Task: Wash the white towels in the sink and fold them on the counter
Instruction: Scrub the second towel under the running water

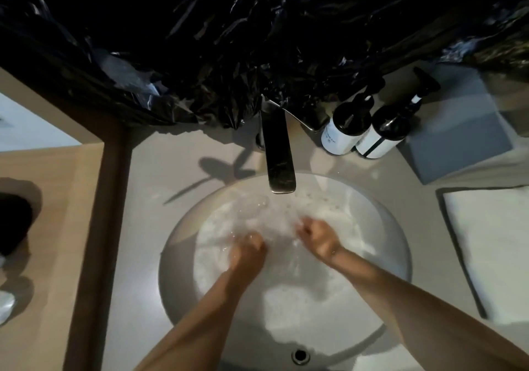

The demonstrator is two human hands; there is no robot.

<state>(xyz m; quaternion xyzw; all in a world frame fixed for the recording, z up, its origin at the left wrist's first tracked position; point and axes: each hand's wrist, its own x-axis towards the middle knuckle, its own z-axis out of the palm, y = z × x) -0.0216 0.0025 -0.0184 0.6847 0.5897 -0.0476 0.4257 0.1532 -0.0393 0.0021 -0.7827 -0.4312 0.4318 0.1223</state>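
White pump bottles (355, 130) beside the sink (177, 256), label print unreadable.

Two pump bottles (362, 130), white with black tops, are set side by side behind the basin, touching each other. A gray box (458, 130) is placed just to their right. Crinkly black plastic (229, 41) is spread across the wall at the back. A metal tap (279, 153) is fixed under it. A dark thing (13, 224), too blurred to tell, is seen at the far left.
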